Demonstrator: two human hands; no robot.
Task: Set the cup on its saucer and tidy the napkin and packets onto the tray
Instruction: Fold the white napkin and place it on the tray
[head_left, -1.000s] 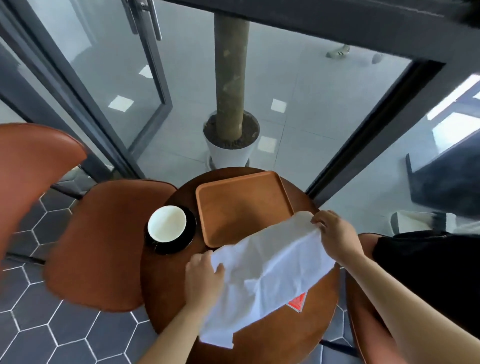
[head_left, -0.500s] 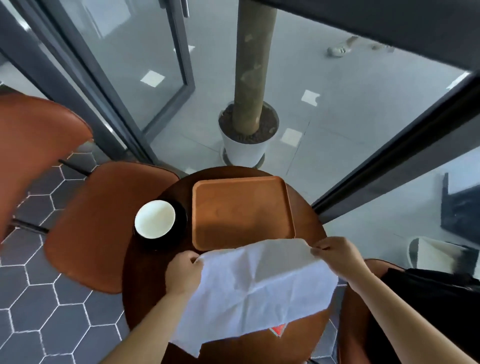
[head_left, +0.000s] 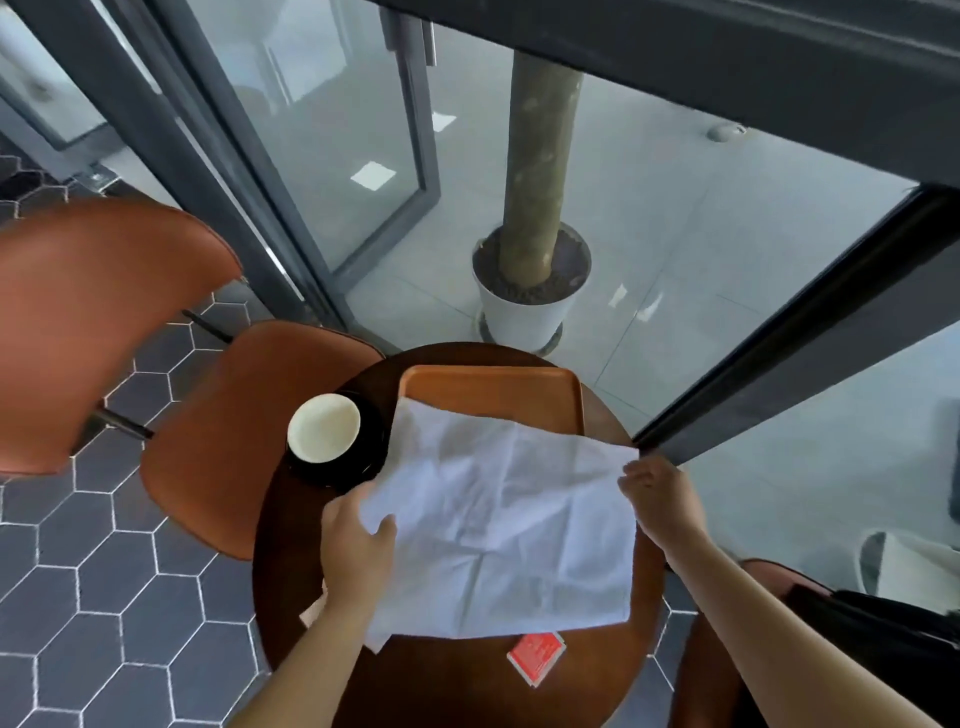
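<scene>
Napkin (head_left: 498, 525) spread open, long axis left-right, far edge over tray (head_left: 493, 389).

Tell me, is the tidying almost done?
Not yet. Done: the cup sits on its saucer. In hand: the left hand and right hand hold the napkin spread out, its far edge over the tray, not laid down. Left to do: the red packet lies on the table, off the tray. A pale scrap by the left wrist may be another packet.

round table (head_left: 441, 686) bears tray (head_left: 493, 392), saucer (head_left: 366, 457), red packet (head_left: 536, 656).
</scene>
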